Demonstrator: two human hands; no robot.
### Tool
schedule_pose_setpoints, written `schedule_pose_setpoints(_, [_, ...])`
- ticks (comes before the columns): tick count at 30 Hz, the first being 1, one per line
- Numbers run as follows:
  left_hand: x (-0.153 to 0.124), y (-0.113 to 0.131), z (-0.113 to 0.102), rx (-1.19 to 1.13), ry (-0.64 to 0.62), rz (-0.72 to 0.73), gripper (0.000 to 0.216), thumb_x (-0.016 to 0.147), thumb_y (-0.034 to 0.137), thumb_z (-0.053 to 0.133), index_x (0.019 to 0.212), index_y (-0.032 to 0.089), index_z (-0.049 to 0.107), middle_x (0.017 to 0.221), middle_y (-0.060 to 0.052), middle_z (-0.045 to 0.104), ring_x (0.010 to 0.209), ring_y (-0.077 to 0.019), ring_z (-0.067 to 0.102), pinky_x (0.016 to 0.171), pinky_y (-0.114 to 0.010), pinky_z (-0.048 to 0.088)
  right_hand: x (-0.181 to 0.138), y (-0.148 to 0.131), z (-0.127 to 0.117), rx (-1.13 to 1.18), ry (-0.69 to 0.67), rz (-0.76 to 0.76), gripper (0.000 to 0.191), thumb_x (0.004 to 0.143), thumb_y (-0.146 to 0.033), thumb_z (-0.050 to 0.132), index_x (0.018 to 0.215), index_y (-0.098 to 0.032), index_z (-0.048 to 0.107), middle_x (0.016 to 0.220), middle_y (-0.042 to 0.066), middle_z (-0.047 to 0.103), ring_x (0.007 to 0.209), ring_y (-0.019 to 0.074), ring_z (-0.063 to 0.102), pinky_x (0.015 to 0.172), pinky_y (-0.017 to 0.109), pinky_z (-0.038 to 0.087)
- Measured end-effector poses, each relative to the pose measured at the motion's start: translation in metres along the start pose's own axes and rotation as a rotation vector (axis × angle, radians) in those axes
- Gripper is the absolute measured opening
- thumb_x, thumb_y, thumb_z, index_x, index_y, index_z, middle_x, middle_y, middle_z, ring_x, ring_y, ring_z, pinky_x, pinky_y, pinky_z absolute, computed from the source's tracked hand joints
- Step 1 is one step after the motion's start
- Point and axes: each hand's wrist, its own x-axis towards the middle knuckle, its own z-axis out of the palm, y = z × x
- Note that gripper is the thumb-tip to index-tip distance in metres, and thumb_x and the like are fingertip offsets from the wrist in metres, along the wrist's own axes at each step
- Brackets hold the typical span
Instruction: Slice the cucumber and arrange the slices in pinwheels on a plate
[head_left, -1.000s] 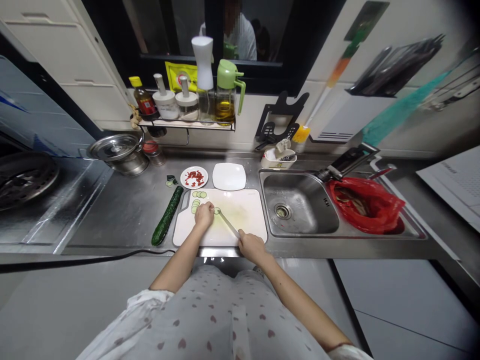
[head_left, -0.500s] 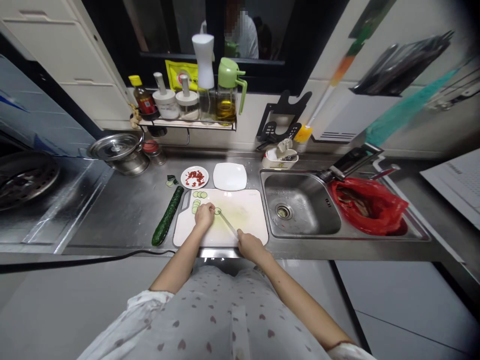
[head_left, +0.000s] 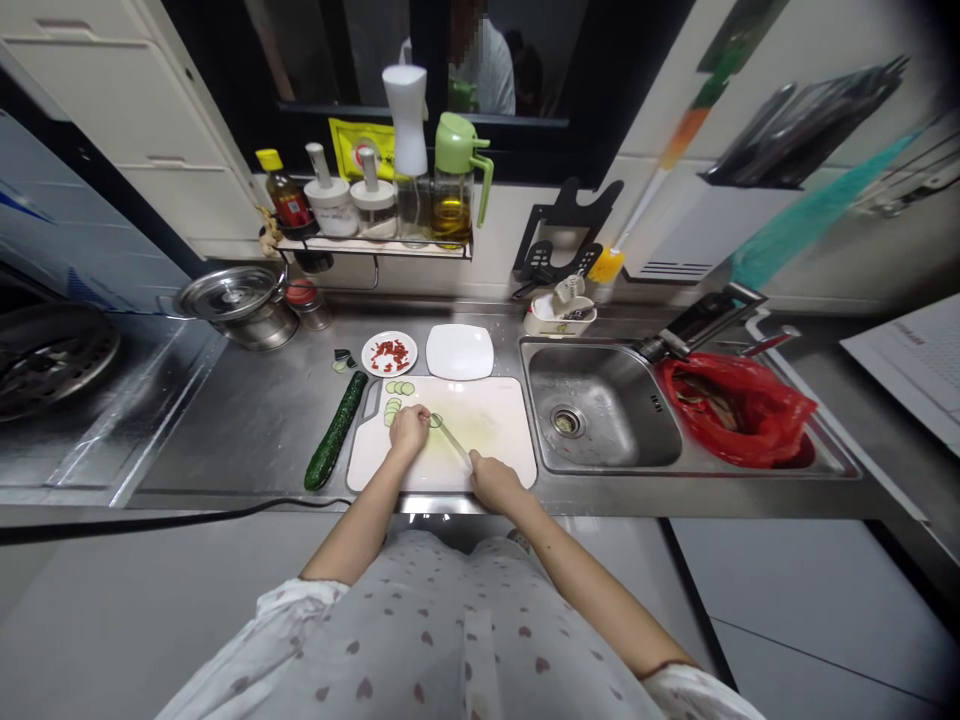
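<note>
My right hand (head_left: 498,484) is closed round the handle of a knife (head_left: 454,445). Its blade points up and left over the white cutting board (head_left: 510,420), the tip at a thin cucumber slice (head_left: 436,421). With its fingers bent and pinched, my left hand (head_left: 409,431) is at the left edge of that slice; the exact hold is too small to see clearly. Several more cucumber slices (head_left: 399,388) lie at the board's upper left, some beside my left hand. A whole dark green cucumber (head_left: 335,432) rests on the counter left of the board.
Behind the board are a plate of chopped red pieces (head_left: 389,354) and a white plate (head_left: 460,352). Dark green scraps (head_left: 344,359) lie near them. A sink (head_left: 600,405) is at the right, with a red plastic bag (head_left: 750,420). A lidded pot (head_left: 244,308) stands back left.
My right hand and the knife have shifted very slightly to the left and upward. My left hand stays in place by the slice.
</note>
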Motion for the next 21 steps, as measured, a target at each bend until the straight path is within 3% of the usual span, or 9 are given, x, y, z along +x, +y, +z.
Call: schedule_pose_setpoints(21, [-0.005, 0.007, -0.006, -0.01, 0.003, -0.036, 0.023, 0.081, 0.023, 0.056, 0.096, 0.024, 0.073, 0.099, -0.006, 0.072, 0.096, -0.0206, 0.062, 0.079, -0.028, 0.045, 0.003, 0.0, -0.032, -0.174, -0.033, -0.051, 0.04, 0.087, -0.007, 0.036, 0.123, -0.013, 0.051, 0.11, 0.02, 0.067, 0.105, 0.0285, 0.065, 0.078, 0.036, 0.048])
